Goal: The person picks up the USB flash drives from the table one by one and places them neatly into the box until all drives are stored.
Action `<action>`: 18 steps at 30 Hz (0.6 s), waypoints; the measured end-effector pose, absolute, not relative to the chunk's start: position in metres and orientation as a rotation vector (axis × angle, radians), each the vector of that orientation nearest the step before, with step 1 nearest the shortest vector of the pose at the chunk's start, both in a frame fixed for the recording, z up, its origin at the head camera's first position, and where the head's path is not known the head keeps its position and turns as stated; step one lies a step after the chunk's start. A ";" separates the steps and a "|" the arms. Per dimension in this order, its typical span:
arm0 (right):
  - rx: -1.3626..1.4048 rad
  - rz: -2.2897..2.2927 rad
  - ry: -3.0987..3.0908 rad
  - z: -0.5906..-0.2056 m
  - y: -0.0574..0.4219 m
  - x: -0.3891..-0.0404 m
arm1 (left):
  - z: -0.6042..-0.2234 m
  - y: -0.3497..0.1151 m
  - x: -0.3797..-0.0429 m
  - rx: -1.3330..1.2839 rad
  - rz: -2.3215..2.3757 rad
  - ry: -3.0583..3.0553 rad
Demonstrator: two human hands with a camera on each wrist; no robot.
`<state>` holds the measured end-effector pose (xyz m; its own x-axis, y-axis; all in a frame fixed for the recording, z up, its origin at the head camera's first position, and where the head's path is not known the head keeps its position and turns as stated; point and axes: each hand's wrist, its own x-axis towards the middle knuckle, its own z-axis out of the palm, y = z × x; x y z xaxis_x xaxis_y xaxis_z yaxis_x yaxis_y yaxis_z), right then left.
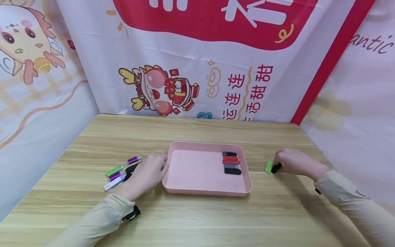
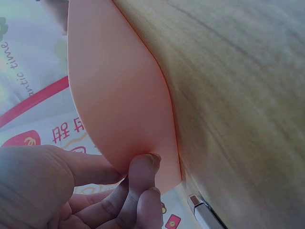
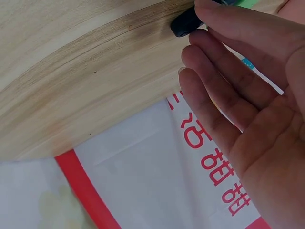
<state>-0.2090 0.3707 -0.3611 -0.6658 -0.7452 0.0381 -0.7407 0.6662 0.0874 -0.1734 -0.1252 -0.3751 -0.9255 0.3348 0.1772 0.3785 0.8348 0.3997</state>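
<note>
A pink tray (image 1: 200, 192) stands mid-table, with a row of USB flash drives along its right side: black ones, a red one (image 1: 230, 160) and a grey one. My left hand (image 1: 148, 173) pinches the tray's left wall, thumb over the rim and fingers against the outside, as the left wrist view shows. To the right of the tray, my right hand (image 1: 290, 163) pinches a black USB flash drive (image 3: 187, 22) between thumb and fingertips, close over the table. A green USB flash drive (image 1: 268, 166) lies right beside that black one.
Left of the tray lies a loose group of flash drives: purple (image 1: 134, 159), green (image 1: 114, 170), white (image 1: 113, 183) and black, partly hidden behind my left hand. Printed cloth (image 1: 191, 51) hangs along the table's back edge and both sides.
</note>
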 end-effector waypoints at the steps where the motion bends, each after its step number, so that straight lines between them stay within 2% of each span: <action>1: 1.251 -0.102 -2.803 -0.361 0.371 -0.210 | -0.375 -0.125 -0.173 -0.568 -0.667 -2.913; 18: 1.188 -0.167 -2.833 -0.366 0.372 -0.213 | -0.374 -0.125 -0.173 -0.562 -0.670 -2.909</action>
